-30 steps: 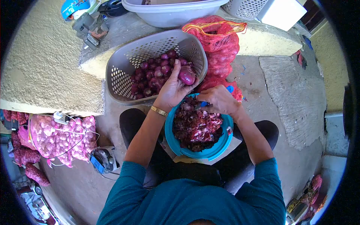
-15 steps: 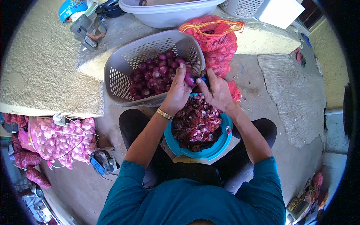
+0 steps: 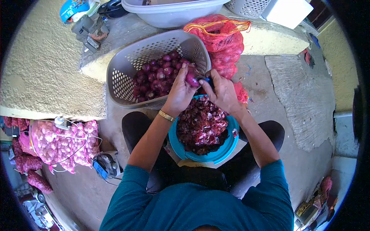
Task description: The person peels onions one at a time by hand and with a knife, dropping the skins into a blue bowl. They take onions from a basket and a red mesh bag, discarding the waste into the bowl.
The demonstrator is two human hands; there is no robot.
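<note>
My left hand (image 3: 180,95) is closed around a red onion (image 3: 191,79), held over the near right rim of a grey-brown plastic basket (image 3: 119,101). In my right hand (image 3: 224,93) is a small blue-handled tool (image 3: 207,81), its working end against the onion and mostly hidden by my fingers. Many red onions (image 3: 160,75) lie in the basket. Below my hands, between my knees, sits a blue basin (image 3: 231,142) heaped with dark red onion skins (image 3: 202,125).
A red mesh sack (image 3: 223,54) of onions leans beside the basket. Behind it, a ledge (image 3: 277,40) carries a pale tub (image 3: 173,17) and a perforated basket (image 3: 250,8). Pink net bags of bulbs (image 3: 63,142) and a scale-like device (image 3: 106,166) stand at left.
Both hands shift slightly, and the onion in my left hand has turned a little against the blue-handled tool. The basket and basin stay in place.
</note>
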